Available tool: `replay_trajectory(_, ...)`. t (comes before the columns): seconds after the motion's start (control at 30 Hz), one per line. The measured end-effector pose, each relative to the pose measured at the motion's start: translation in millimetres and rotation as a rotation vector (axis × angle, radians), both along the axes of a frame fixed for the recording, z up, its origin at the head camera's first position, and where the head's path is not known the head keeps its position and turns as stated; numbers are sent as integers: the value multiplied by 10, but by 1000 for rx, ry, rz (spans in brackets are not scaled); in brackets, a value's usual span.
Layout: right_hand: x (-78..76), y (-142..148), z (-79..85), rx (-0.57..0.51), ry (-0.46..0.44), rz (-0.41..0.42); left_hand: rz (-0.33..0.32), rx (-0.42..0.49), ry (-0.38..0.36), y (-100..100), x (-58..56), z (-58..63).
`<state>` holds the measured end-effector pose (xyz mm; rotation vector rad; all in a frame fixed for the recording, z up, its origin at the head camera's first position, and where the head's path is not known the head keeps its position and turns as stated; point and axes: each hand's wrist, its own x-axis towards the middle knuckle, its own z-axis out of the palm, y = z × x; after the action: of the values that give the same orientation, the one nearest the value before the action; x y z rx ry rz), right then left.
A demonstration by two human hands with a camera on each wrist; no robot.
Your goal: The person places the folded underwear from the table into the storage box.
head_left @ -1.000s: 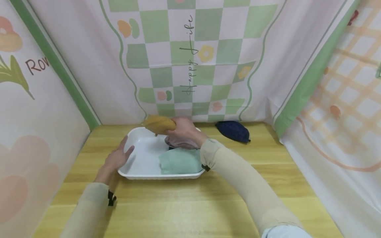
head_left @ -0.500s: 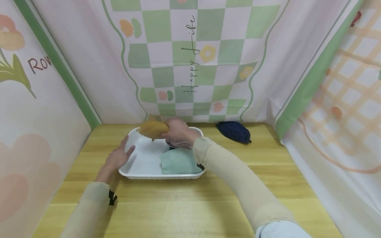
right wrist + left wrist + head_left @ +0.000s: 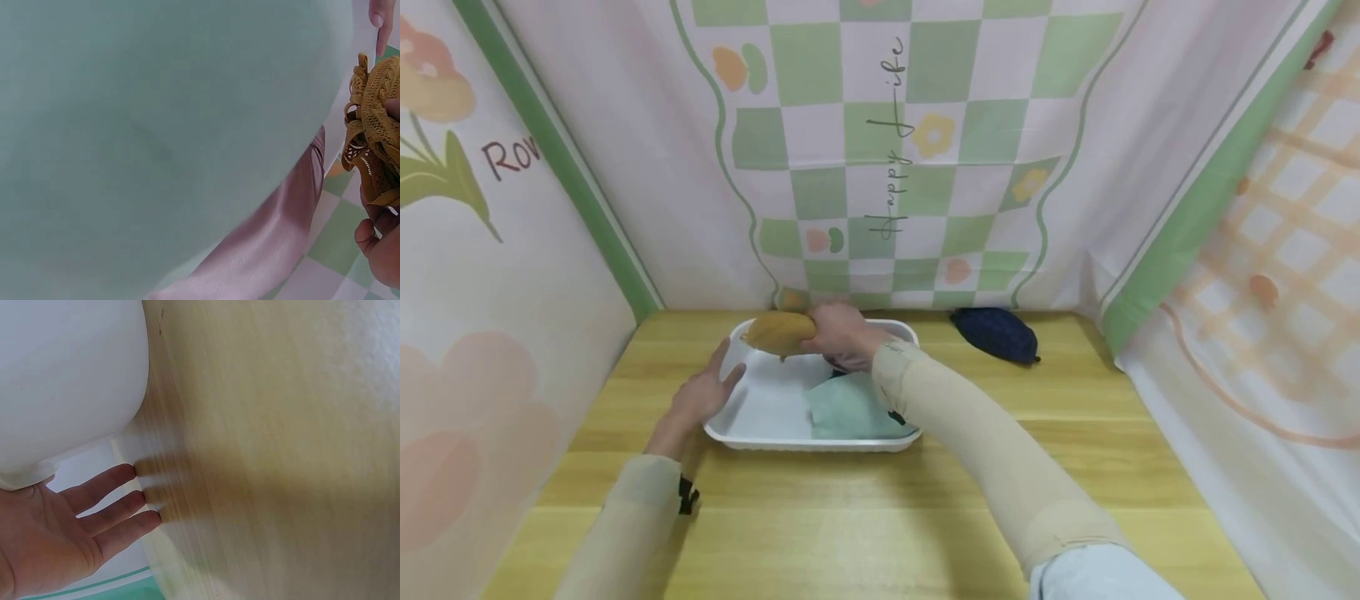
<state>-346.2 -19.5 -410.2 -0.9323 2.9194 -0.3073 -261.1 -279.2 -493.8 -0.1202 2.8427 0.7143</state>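
Observation:
My right hand [image 3: 841, 329] grips a folded mustard lace bra [image 3: 778, 333] by its right end, low over the back of a white tray [image 3: 760, 404]. In the right wrist view, lace trim and straps of the bra [image 3: 375, 125] show beside the thumb. A folded pale green garment [image 3: 842, 408] lies at the tray's front right, with a satiny pink garment [image 3: 269, 231] behind it, partly under my right arm. At the tray's left rim rests my left hand [image 3: 700, 395], thumb on the inner side. In the left wrist view, its fingers [image 3: 109, 515] extend straight outside the tray.
A folded navy garment [image 3: 995, 335] lies on the wooden table [image 3: 820, 517] to the right of the tray, near the back edge. A printed checked curtain [image 3: 880, 167] hangs right behind the table, and more fabric encloses both sides.
My right hand has moved left and slightly down with the mustard bra, bringing it lower over the tray's back left. My left hand stays at the tray's left rim.

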Motion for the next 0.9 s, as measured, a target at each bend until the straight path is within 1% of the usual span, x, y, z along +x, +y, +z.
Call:
replay_trajectory(0.13, -31, -53, -21, 14, -17, 11, -7, -8, 4, -2, -15, 6)
replay_trajectory(0.33, -60, -121, -26, 43, -39, 0, -18, -9, 18, -10, -46, 16)
replay_trajectory(0.53, -89, -188, -25, 80, -46, -19, -16, -8, 26, -4, -40, 58)
replay_trajectory(0.73, -109, -277, -73, 111, -41, -15, -23, -4, 32, -2, -28, 49)
replay_trajectory(0.8, -104, -302, -93, 151, -37, -14, -22, 7, 34, -9, -27, 31)
replay_trajectory(0.9, -85, -324, -119, 208, -80, -34, -25, 15, 35, -25, -20, 1)
